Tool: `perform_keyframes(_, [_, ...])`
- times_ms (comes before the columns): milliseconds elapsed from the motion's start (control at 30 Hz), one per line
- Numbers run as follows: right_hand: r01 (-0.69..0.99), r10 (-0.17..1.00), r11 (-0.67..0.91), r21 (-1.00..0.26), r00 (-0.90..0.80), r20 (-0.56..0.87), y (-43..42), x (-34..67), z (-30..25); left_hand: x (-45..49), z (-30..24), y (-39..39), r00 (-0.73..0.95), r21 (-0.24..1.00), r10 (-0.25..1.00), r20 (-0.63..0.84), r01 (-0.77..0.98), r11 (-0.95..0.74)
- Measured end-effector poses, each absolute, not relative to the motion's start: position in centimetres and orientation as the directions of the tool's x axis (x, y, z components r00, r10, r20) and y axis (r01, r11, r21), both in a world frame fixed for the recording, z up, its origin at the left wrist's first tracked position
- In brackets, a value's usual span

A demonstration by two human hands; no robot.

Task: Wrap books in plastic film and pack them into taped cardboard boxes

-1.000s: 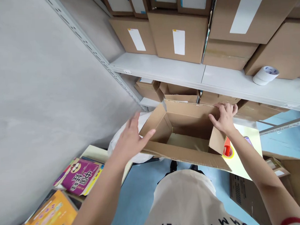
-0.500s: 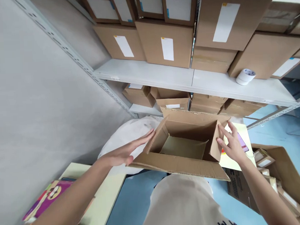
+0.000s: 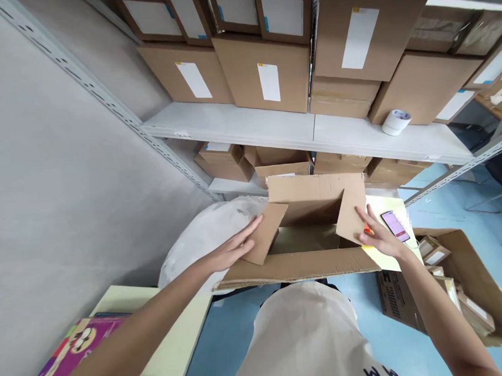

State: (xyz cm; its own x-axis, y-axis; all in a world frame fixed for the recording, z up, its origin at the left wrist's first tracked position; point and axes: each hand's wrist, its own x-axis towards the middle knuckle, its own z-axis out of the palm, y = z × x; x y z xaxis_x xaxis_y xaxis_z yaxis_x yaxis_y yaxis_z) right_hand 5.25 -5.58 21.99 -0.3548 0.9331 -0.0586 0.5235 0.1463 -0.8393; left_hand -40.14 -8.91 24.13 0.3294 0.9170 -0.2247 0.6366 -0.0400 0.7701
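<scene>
In front of my body is a cardboard box (image 3: 304,266) with its top flaps up; only bare cardboard shows inside the part I can see. My left hand (image 3: 232,248), fingers stretched out, presses against the left side flap (image 3: 266,231), which leans inward over the opening. On the other side my right hand (image 3: 378,235) has its fingers spread against the right side flap (image 3: 349,217), also tilted inward. The far flap (image 3: 313,186) stands raised towards the shelf, and the near long flap slopes towards me.
A metal shelf (image 3: 239,119) holds several labelled cartons and a white tape roll (image 3: 397,122). Right of the box, a phone (image 3: 395,226) lies on a pale surface. A large open carton (image 3: 479,266) with small boxes stands lower right. A white bag (image 3: 182,241) and purple book (image 3: 83,342) are left.
Both side flaps have tipped further inward over the opening, with my hands pushing them. My right hand has moved slightly left and down, and the view has shifted a little.
</scene>
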Motion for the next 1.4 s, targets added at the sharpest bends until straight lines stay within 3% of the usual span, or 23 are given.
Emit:
perform_keyframes(100, [0.475, 0.905, 0.084, -0.876, -0.404, -0.133, -6.0, 5.1, 22.1, -38.4, 24.1, -8.9, 0.235, 0.760, 0.948, -0.214, 0.650, 0.011])
perform_keyframes(300, [0.432, 0.904, 0.128, -0.893, -0.421, -0.074, -2.8, 3.6, 23.8, -37.1, 24.8, -8.9, 0.076, 0.783, 0.987, -0.138, 0.619, 0.062])
perform_keyframes(500, [0.548, 0.882, 0.240, -0.802, -0.468, -0.055, 1.0, 2.7, 24.5, -36.0, 24.0, -7.3, -0.124, 0.710, 0.979, -0.162, 0.675, 0.203])
perform_keyframes(933, [0.546, 0.720, 0.433, -0.717, -0.688, -0.089, 2.6, 3.7, 23.4, -35.4, 21.5, -9.2, -0.234, 0.618, 0.948, -0.214, 0.720, 0.317])
perform_keyframes(1133, [0.576, 0.721, 0.401, -0.712, -0.678, -0.142, 4.1, 1.8, 20.5, -35.8, 19.9, -9.4, -0.280, 0.551, 0.913, -0.295, 0.731, 0.402])
perform_keyframes(1400, [0.525, 0.711, 0.283, -0.803, -0.676, -0.191, 3.2, 2.5, 17.1, -35.8, 17.3, -10.7, -0.329, 0.663, 0.913, -0.242, 0.631, 0.403])
